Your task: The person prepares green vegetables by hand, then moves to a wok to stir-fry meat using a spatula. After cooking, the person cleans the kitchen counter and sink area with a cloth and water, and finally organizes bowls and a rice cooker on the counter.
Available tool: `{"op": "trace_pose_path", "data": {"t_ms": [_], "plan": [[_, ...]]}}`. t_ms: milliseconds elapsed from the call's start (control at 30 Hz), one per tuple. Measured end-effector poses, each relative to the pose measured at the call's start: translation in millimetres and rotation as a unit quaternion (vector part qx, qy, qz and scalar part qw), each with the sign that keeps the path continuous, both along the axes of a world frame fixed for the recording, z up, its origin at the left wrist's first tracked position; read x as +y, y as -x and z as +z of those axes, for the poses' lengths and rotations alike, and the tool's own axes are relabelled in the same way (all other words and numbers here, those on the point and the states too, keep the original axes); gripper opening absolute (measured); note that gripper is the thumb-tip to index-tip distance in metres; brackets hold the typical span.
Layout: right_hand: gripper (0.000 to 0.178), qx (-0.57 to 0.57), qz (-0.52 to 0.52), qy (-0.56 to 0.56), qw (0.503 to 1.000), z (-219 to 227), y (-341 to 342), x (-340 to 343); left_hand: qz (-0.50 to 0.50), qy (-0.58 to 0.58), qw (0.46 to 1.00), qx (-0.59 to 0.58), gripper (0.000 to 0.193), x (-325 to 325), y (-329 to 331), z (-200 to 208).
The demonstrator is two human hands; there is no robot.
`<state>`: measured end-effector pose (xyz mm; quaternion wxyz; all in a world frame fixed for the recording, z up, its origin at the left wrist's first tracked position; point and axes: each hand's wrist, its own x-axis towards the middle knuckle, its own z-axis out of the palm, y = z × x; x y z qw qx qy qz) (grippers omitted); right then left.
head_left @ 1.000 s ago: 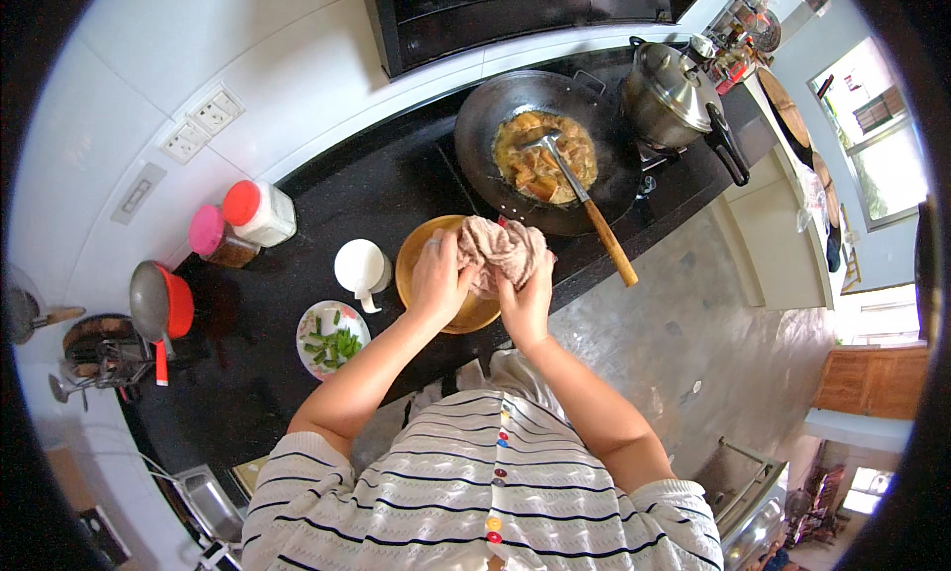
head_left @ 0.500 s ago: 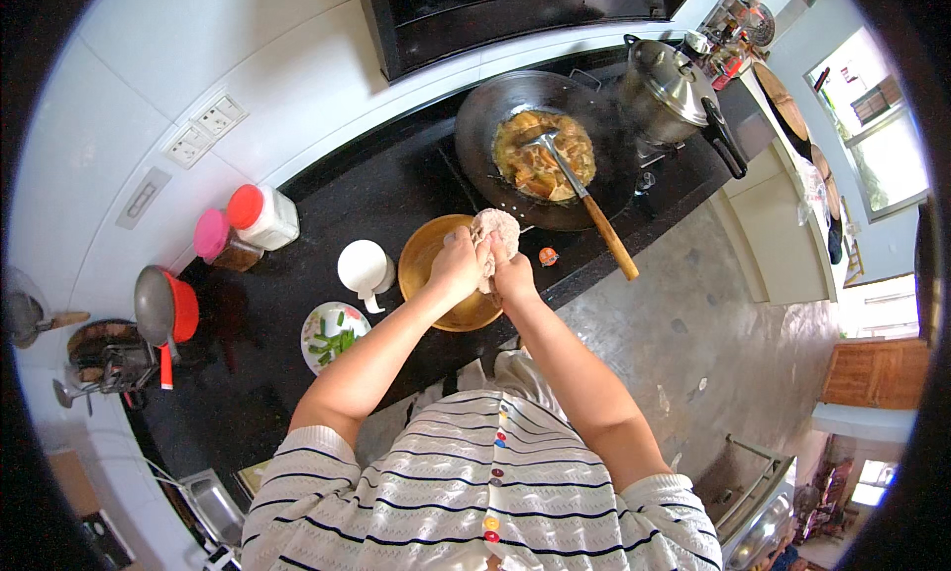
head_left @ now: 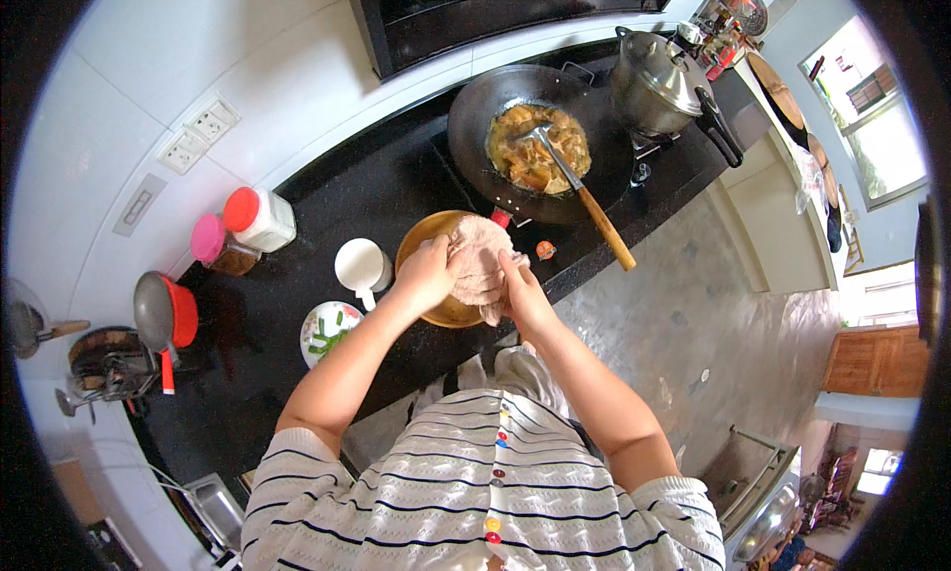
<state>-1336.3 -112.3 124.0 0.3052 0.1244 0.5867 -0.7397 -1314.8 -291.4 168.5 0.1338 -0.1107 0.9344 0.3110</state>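
A pale pinkish lump of dough [head_left: 479, 258] is pressed between my two hands above a round wooden bowl [head_left: 426, 236] on the black counter. My left hand [head_left: 428, 274] grips its left side, and my right hand [head_left: 519, 288] grips its right side and lower edge. Beyond the bowl a black wok [head_left: 474, 125] holds yellow-brown food [head_left: 525, 153], with a metal spatula on a wooden handle [head_left: 594, 214] resting in it.
A white mug [head_left: 361, 268] and a small plate of green pieces [head_left: 327, 331] sit left of the bowl. Red-lidded [head_left: 258, 218] and pink-lidded [head_left: 216, 244] jars stand by the wall. A lidded steel pot [head_left: 658, 84] is on the hob. A red pan [head_left: 164, 317] is far left.
My hands have drawn the dough together from a spread sheet into a tighter lump and turned it over the bowl. The wok and spatula have not moved.
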Motion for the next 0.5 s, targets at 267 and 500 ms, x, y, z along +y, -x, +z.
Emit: {"op": "trace_pose_path", "data": {"t_ms": [267, 500], "plan": [[0.054, 0.162, -0.041, -0.073, 0.983, -40, 15, -34, 0.034, -0.141, 0.989, 0.019, 0.058, 4, 12, -51], [0.042, 0.397, 0.035, -0.383, 0.834, 9, 3, -14, -0.065, 0.049, 0.996, 0.046, 0.041, 33, 2, 52]]}}
